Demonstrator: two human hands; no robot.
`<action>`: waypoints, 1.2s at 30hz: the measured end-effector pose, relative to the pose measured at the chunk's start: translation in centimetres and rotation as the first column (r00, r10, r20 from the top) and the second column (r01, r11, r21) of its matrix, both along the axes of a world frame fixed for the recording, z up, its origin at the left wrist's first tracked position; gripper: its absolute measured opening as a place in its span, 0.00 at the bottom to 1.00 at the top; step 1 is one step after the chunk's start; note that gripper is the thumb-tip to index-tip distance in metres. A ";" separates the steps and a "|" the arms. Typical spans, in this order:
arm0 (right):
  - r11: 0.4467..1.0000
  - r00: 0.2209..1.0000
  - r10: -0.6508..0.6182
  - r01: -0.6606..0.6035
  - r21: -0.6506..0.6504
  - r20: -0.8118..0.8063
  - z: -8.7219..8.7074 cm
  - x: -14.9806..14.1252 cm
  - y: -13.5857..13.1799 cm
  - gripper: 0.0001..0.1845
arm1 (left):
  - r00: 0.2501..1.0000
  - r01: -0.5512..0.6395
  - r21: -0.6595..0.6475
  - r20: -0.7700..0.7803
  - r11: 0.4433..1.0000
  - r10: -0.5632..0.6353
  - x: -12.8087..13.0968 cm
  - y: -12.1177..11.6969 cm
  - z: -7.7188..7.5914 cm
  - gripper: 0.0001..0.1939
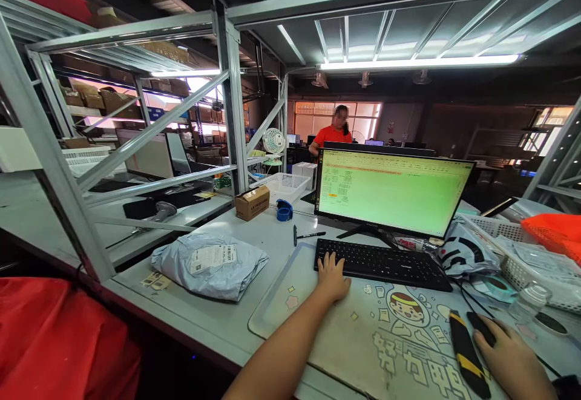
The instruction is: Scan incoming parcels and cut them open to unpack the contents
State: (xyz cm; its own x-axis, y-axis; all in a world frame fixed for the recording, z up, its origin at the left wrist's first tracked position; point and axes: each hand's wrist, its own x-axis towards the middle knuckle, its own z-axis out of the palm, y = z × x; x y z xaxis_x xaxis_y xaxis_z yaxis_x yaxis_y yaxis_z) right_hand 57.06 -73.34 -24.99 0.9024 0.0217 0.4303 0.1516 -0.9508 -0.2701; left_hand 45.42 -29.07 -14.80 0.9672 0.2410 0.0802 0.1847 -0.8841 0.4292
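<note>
My left hand (332, 276) rests on the left end of a black keyboard (381, 261), its fingers spread over the keys. At the lower right, my right hand (508, 351) is curled over a dark computer mouse (482, 327), which it partly hides. Just left of the mouse lies a black and yellow utility knife (468, 354). Both hands are over a large desk mat (354, 339) printed with a cartoon figure. Behind the keyboard stands a monitor (390, 191) showing a green-tinted spreadsheet.
Left of the mat lies a grey plastic mailer (209, 264) with a label. Behind it are a cardboard box (252, 203), a blue tape roll (284, 210) and pens (311, 235). A white basket (521, 267) and clear jar (531, 300) stand right. Beyond the monitor is a person (333, 134).
</note>
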 end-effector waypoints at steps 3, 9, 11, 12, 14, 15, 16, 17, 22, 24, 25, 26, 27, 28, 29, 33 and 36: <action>1.000 1.000 0.010 -0.010 0.002 -0.001 -0.1 0.2 -0.1 0.33 | 1.000 0.003 0.003 0.002 1.000 -0.003 0.0 0.0 0.0 0.39; 1.000 1.000 0.000 0.000 -0.010 -0.022 -0.4 0.5 -0.4 0.36 | 1.000 -0.002 0.003 -0.002 1.000 0.002 0.0 0.0 0.0 0.39; 1.000 1.000 -0.001 0.001 -0.009 -0.029 -0.3 0.5 -0.3 0.36 | 1.000 -0.003 0.004 -0.001 1.000 0.003 0.0 0.0 0.0 0.39; 1.000 1.000 0.001 -0.001 -0.006 -0.027 -0.2 0.5 -0.3 0.36 | 1.000 -0.004 0.005 0.000 1.000 0.004 0.0 0.0 0.0 0.39; 1.000 0.999 0.003 -0.003 0.003 -0.038 0.1 0.4 -0.2 0.35 | 1.000 -0.004 0.004 0.002 1.000 0.004 0.1 0.0 0.0 0.39; 1.000 0.999 0.001 0.000 0.008 -0.045 0.3 0.3 -0.1 0.35 | 1.000 -0.004 0.004 0.002 1.000 0.004 0.1 0.0 0.0 0.39; 1.000 0.999 -0.004 0.005 0.012 -0.053 0.4 0.1 0.0 0.35 | 1.000 -0.003 0.003 0.002 1.000 0.003 0.1 0.0 0.0 0.39; 1.000 0.998 -0.002 0.003 0.012 -0.056 0.6 0.0 0.1 0.35 | 1.000 -0.003 0.003 0.002 1.000 0.003 0.1 0.0 0.0 0.39; 1.000 0.999 0.014 -0.014 -0.007 -0.038 0.8 -0.3 0.3 0.35 | 1.000 -0.005 0.000 0.012 1.000 0.005 0.2 0.1 -0.2 0.39; 1.000 0.999 -0.001 0.001 -0.008 -0.051 0.7 -0.2 0.3 0.37 | 1.000 -0.004 -0.003 0.013 1.000 0.004 0.2 0.1 -0.2 0.39; 1.000 0.999 0.000 0.000 -0.011 -0.051 0.7 -0.1 0.2 0.38 | 1.000 -0.003 -0.003 0.013 1.000 0.003 0.2 0.1 -0.2 0.39; 1.000 0.999 0.001 -0.001 -0.015 -0.046 0.7 -0.1 0.2 0.38 | 1.000 -0.004 -0.003 0.012 1.000 0.004 0.1 0.1 -0.1 0.39; 1.000 0.999 0.001 -0.002 -0.018 -0.041 0.8 -0.1 0.3 0.39 | 1.000 -0.003 -0.002 0.012 1.000 0.003 0.1 0.1 -0.1 0.39; 1.000 0.999 -0.001 0.001 -0.018 -0.039 0.9 -0.1 0.3 0.39 | 1.000 -0.003 0.000 0.011 1.000 0.003 0.1 0.1 0.0 0.39; 1.000 0.999 -0.005 0.005 -0.016 -0.039 1.0 -0.2 0.3 0.39 | 1.000 -0.003 0.001 0.010 1.000 0.003 0.1 0.0 0.0 0.39; 1.000 1.000 -0.009 0.009 0.000 -0.030 1.1 -0.4 0.6 0.37 | 1.000 -0.009 0.011 0.009 1.000 0.009 0.0 -0.1 0.0 0.39; 1.000 1.000 -0.006 0.006 0.005 -0.013 0.8 -0.3 0.5 0.36 | 1.000 -0.017 0.021 0.007 1.000 0.017 0.0 -0.1 0.0 0.38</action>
